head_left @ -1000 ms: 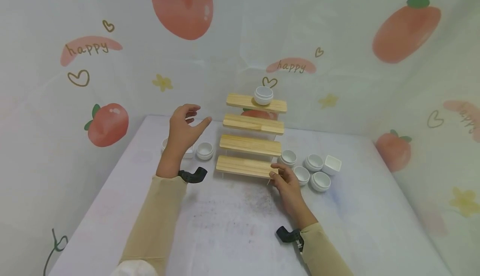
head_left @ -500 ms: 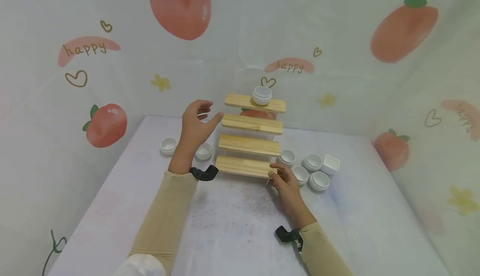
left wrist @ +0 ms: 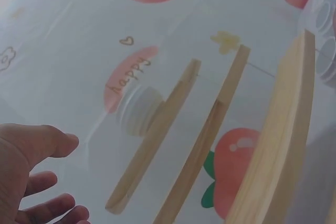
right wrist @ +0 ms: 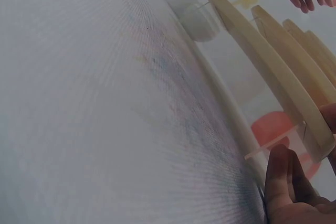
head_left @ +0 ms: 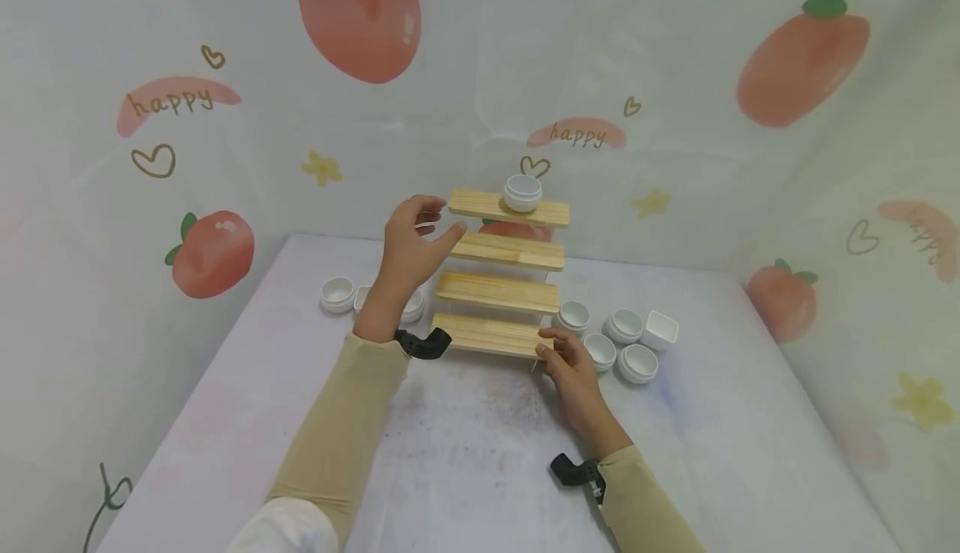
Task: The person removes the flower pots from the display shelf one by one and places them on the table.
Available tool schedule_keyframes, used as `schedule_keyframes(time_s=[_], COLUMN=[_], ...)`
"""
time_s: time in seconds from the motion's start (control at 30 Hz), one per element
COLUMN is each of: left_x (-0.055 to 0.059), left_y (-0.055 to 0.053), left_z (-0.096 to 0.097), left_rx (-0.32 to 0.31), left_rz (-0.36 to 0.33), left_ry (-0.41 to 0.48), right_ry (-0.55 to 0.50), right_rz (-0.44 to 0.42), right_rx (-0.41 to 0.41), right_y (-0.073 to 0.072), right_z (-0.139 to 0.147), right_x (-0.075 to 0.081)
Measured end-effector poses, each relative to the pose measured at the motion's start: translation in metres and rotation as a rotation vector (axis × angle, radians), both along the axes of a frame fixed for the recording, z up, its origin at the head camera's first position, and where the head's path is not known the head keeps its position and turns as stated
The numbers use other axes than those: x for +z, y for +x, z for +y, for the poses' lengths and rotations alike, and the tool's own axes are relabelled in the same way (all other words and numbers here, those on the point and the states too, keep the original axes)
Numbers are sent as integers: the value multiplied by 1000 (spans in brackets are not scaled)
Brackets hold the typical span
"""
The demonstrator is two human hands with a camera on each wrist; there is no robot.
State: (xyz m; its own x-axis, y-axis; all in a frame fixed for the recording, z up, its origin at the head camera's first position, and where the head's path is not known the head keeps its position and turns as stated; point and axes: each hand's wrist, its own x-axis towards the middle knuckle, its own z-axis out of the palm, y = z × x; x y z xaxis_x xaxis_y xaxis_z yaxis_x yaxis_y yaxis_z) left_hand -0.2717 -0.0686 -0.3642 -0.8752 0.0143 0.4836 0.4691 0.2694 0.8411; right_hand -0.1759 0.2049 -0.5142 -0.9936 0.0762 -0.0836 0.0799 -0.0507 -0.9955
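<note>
A stepped display stand with wooden boards (head_left: 498,290) on clear supports stands at the table's middle. One white bowl (head_left: 522,193) sits on its top board. My right hand (head_left: 576,378) grips the right end of the lowest board, fingers above and thumb (right wrist: 278,174) below in the right wrist view. Beside the left ends of the upper two boards, my left hand (head_left: 416,244) is raised with fingers apart and nothing held. The left wrist view shows that hand (left wrist: 31,177) a little away from the bowl (left wrist: 139,111) and the top board (left wrist: 155,140).
Several white round bowls (head_left: 638,364) and a square white dish (head_left: 661,330) stand on the table right of the stand. To its left are more bowls (head_left: 337,294), partly behind my left forearm. A printed cloth (head_left: 465,52) hangs close behind the stand.
My left hand has moved right, from over the left bowls to beside the stand's upper boards. The right hand keeps its grip on the lowest board.
</note>
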Motion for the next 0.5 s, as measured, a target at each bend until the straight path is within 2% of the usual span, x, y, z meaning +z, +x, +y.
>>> schedule_keyframes(time_s=[0.5], left_x=[7], left_y=[-11], left_z=[29], left_rx=[-59], left_rz=[9], left_ry=[-12], right_ry=[-15], right_rz=[11], right_rx=[-1], right_y=[0], right_z=[0], right_x=[-1])
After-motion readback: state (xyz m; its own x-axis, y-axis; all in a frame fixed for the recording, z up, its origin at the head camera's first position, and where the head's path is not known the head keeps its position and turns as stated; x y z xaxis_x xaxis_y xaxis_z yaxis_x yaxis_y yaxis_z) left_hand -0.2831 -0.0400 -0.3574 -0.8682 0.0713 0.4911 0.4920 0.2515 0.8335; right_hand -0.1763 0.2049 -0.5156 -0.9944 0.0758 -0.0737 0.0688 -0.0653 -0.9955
